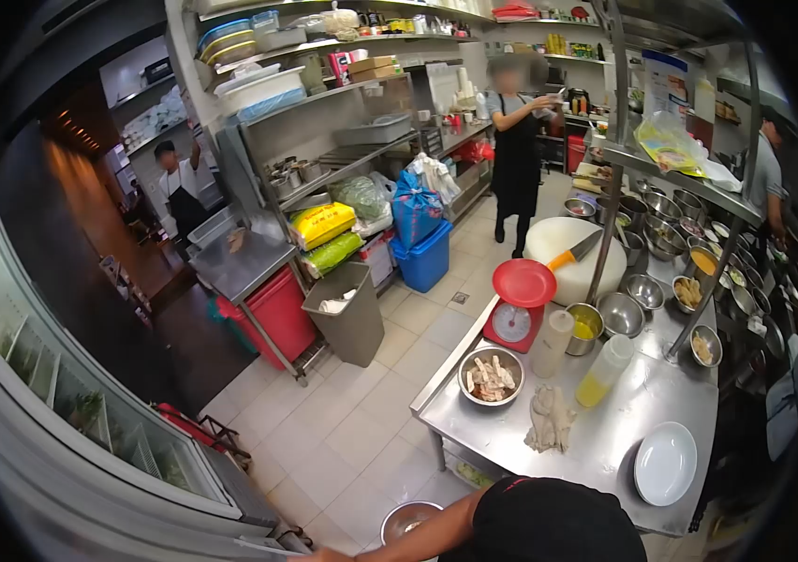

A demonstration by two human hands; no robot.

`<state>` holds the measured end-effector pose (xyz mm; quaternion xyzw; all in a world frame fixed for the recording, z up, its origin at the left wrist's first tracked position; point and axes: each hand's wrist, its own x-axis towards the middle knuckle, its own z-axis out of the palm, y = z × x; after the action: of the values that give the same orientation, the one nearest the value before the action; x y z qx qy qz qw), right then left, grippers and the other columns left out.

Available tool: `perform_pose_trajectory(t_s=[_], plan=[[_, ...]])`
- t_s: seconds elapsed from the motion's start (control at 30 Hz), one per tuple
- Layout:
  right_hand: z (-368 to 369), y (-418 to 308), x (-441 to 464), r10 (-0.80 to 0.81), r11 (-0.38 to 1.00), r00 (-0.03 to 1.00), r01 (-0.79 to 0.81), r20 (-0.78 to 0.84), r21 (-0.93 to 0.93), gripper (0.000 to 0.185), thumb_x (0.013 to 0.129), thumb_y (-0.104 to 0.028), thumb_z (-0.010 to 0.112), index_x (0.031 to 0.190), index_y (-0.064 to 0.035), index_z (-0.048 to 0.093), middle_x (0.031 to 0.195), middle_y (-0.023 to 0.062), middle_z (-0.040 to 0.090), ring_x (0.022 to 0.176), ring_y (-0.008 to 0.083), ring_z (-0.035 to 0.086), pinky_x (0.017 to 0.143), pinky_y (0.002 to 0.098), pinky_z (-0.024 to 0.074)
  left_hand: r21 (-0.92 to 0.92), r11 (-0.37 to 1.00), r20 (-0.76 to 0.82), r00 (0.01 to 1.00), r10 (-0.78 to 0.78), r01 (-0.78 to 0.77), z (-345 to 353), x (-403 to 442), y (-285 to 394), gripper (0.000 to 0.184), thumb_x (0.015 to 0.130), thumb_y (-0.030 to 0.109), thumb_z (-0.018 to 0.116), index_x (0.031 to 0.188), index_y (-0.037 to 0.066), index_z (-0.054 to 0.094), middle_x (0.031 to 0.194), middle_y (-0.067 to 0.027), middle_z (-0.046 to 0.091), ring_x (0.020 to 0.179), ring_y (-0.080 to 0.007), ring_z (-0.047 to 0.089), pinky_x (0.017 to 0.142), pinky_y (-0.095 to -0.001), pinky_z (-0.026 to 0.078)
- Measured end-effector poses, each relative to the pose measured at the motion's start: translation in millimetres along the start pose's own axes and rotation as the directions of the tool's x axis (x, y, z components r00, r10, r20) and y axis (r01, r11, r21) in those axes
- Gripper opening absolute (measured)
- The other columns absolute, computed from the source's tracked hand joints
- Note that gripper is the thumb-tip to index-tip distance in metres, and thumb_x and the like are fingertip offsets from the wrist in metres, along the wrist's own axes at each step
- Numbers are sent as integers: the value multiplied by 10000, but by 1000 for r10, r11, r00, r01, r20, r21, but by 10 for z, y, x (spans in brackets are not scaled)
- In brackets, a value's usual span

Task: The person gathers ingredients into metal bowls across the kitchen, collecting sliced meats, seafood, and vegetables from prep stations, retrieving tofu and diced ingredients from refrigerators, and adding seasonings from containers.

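A black-sleeved arm, which looks like my right, stretches left along the bottom edge. My right hand [322,555] is cut off by the frame, near the metal edge of the fridge [202,468], and its fingers are hidden. Just beyond the forearm is a metal bowl [408,515], partly covered by the arm; what supports it cannot be seen. My left hand is out of view.
A steel table [633,412] holds a bowl of pale pieces [491,377], a red scale [513,318], squeeze bottles, a cloth [551,419], a white plate [666,463] and a knife [575,251]. A grey bin [345,314] stands across the tiled floor. Other people stand farther off.
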<state>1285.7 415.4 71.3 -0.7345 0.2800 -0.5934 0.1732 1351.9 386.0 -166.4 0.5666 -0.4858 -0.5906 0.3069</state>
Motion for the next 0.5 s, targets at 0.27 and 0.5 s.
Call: perform_pose_trajectory(t_s=[0.27, 0.5], plan=[[786, 833, -251, 329, 846, 740, -507, 587, 165, 288, 805, -345, 632, 804, -62, 574, 748, 124, 579, 690, 295, 587, 567, 385, 461, -104, 994, -176, 984, -33, 15, -529, 19, 100, 705, 934, 481, 443, 1385, -27, 257, 1255, -235, 479, 1124, -313, 493, 958, -385, 389], [972, 2314, -78, 414, 873, 740, -488, 531, -1, 175, 860, -169, 495, 778, -28, 557, 657, 124, 577, 568, 242, 565, 513, 392, 410, -149, 988, -285, 955, -79, 37, -1029, 802, 303, 712, 926, 481, 465, 1380, -35, 275, 1272, -221, 465, 1124, -299, 486, 957, -383, 388]])
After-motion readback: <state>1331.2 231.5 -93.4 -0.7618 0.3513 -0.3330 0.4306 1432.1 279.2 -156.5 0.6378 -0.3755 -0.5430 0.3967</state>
